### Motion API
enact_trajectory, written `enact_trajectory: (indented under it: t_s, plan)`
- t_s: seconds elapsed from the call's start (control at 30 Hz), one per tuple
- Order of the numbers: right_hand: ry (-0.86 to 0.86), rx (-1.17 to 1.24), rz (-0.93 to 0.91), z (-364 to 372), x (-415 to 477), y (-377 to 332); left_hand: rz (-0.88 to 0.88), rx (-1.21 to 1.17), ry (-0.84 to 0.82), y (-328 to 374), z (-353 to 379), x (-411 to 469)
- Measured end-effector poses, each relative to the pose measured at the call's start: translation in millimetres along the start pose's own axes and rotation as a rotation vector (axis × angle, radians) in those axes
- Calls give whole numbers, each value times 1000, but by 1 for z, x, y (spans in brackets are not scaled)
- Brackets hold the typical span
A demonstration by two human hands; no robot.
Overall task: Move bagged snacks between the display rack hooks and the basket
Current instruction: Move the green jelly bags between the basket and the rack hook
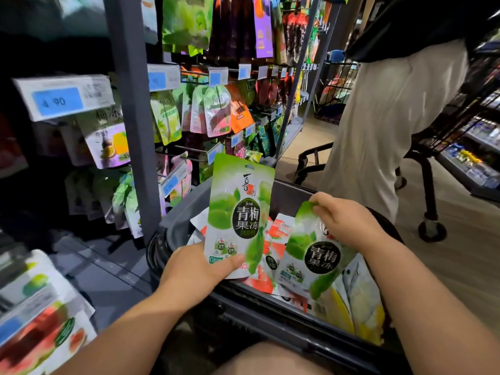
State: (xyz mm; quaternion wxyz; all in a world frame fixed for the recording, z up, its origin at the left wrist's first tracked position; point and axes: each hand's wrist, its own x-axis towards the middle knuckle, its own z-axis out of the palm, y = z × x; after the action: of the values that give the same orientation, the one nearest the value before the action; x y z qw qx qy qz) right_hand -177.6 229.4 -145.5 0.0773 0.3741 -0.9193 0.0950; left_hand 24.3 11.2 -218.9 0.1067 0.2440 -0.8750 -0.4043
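The left hand (200, 263) grips one green bag (238, 212) upright above the basket (286, 326); the right hand (343, 220) pinches a second bag (319, 255) inside it. Align each hang hole squarely with a rack hook (189, 150).

post (130, 104) blocks centre left, hooks (189, 150) packed with bags (216, 112), basket (289, 197) full, bystander (384, 117) and cart (427, 180) crowd upper right, floor (460, 266) open mid right
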Motion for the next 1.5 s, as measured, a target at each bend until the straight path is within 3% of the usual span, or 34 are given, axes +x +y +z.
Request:
enact_trajectory:
  t_s: [0.17, 0.27, 0.4, 0.63, 0.8, 1.03, 1.37, 1.5]
  plan:
    - [-80, -122, 36, 8, 14, -6, -19, -17, 24, 1, -1, -2]
    - [-40, -125, 95, 13, 12, 3, -23, -26, 13, 2, -2, -3]
    - [4, -58, 170, 18, 8, 13, -24, -7, 19, 0, -3, -2]
    - [-194, 263, 276, 24, -3, 28, -14, -18, 14, 2, 0, -1]
    - [-73, 387, 219, 32, -6, 39, -8, 0, 18, 0, 1, 1]
    - [69, 503, 368, 41, -6, 47, 16, 0, 20, -4, 3, 2]
    - [19, 287, 295, 42, -1, 40, 34, 3, 23, -5, 4, 4]
    - [-64, 375, 366, 46, -1, 53, 36, 18, 19, -7, 5, 5]
